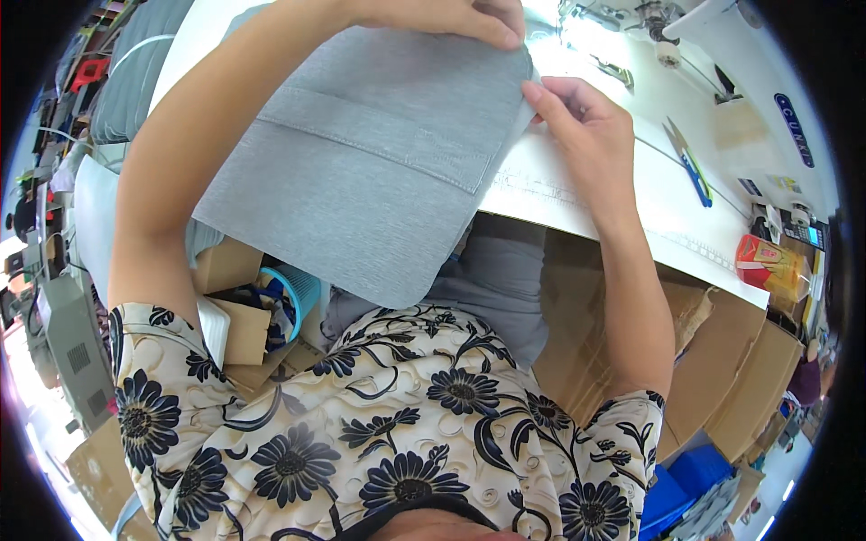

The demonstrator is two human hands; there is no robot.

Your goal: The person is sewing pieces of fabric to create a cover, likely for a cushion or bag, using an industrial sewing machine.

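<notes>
Head view, the only one. Nearest the camera: my floral shirt (406, 397), then my grey-clad lap (505, 288). Main thing: grey cloth piece (361, 194) with a stitched band across it, far part over the white table (654, 185), near part past the table's edge with its rounded corner above my lap. Probably laid like that because it's too long for the strip of table in front of me.

My right hand (591, 122) pinches the cloth's right edge between thumb and fingertips, likely so the layers sit level there. My left hand (474, 20) reaches over the far right corner, thumb tip down on the fabric, fingers curled; can't tell if it's gripping or just pressing. Both hands close together, so I'd guess that corner needs the control.

Scissors (695, 180) lie right of my right hand, within reach but off the cloth, sensible. Sewing machine (767, 68) beyond them, on the right. Stack of grey pieces (135, 90) far left, presumably parked out of the way. Blue basket (304, 298) below, left of my lap.
</notes>
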